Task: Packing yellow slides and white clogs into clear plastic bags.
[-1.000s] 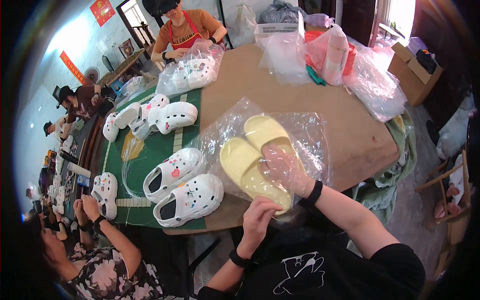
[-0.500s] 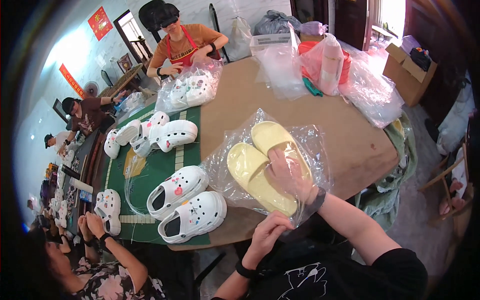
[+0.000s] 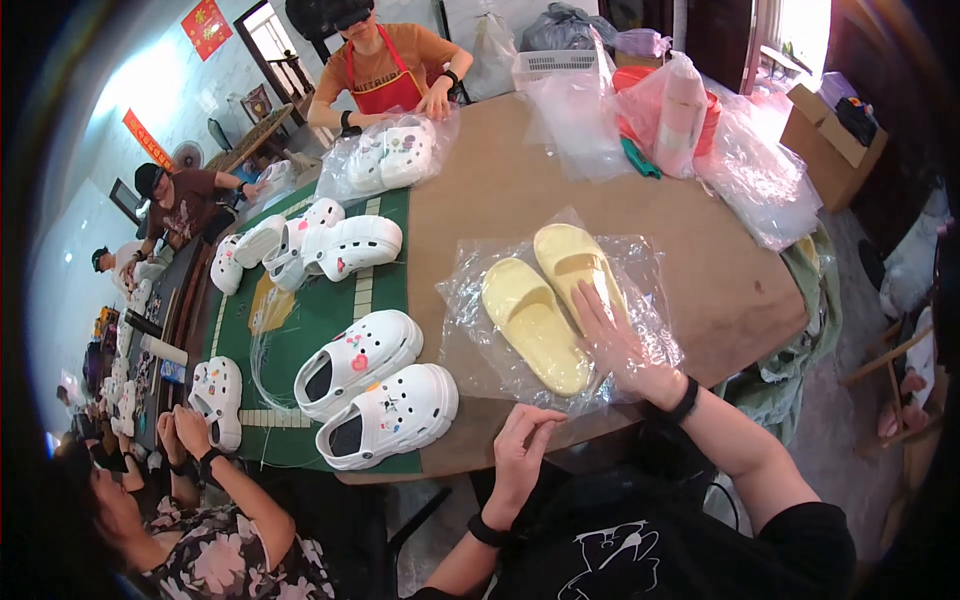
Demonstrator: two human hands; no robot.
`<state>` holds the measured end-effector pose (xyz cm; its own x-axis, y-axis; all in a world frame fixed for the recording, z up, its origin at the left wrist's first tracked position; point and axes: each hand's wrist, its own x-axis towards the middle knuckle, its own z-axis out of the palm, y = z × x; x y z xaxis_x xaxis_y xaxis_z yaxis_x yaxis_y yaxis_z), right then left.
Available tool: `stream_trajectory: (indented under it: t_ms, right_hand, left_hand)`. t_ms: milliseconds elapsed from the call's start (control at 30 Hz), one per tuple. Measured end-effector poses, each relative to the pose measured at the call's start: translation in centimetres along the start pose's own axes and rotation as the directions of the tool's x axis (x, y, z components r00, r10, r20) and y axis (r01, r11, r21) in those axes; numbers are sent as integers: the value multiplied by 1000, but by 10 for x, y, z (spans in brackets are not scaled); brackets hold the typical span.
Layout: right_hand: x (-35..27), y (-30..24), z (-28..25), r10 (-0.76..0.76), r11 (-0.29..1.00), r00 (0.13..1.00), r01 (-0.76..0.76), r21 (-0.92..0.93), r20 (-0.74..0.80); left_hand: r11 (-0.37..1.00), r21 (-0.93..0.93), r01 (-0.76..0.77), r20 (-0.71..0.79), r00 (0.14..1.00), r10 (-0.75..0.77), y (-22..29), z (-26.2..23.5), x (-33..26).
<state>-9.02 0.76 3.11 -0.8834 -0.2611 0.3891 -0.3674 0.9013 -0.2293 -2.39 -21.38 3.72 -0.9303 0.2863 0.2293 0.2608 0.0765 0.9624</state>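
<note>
A pair of pale yellow slide slippers (image 3: 535, 325) lies side by side in a clear plastic bag (image 3: 462, 300) on the brown tabletop. My right hand (image 3: 625, 345) lies on the bag over the right-hand slipper, its fingers stretched out. Close to the bag's near edge is my left hand (image 3: 525, 445), thumb and fingers pressed together. Whether it pinches a bit of the film is too small to tell. To its left stand two white clogs (image 3: 395, 415) with colourful charms on them.
More white clogs (image 3: 340, 248) stand on the green mat (image 3: 235, 315). Across the table a person in a red apron (image 3: 385, 90) handles bagged clogs. Another person's hands (image 3: 190, 440) are at the lower left. Plastic bags (image 3: 760, 185) and a cardboard box (image 3: 835, 140) lie at the far right.
My right hand has come out of the bag and now rests on top of it. The bagged slippers lie flatter and a little further right. My left hand has shifted left.
</note>
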Motion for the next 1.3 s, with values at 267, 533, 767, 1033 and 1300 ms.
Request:
stream_trajectory:
  t_ms: [267, 533, 767, 1033, 1300]
  right_hand:
    - [-122, 30, -88, -256, 930, 939, 174, 323, 231]
    - [-111, 93, -96, 17, 996, 1000, -17, -85, 3]
    - [-72, 100, -81, -256, 942, 967, 249, 225, 2]
    - [-72, 99, -45, 238, 759, 969, -230, 610, 69]
    - [-58, 85, -65, 623, 591, 782, -440, 676, -36]
  left_hand:
    - [898, 341, -280, 169, 957, 234, 1, -33, -9]
    - [555, 651, -518, 394, 855, 336, -43, -42, -4]
    - [494, 640, -589, 483, 808, 337, -34, -24, 22]
    - [976, 210, 63, 41, 996, -73, -44, -32, 13]
    - [959, 23, 284, -406, 879, -250, -63, -60, 19]
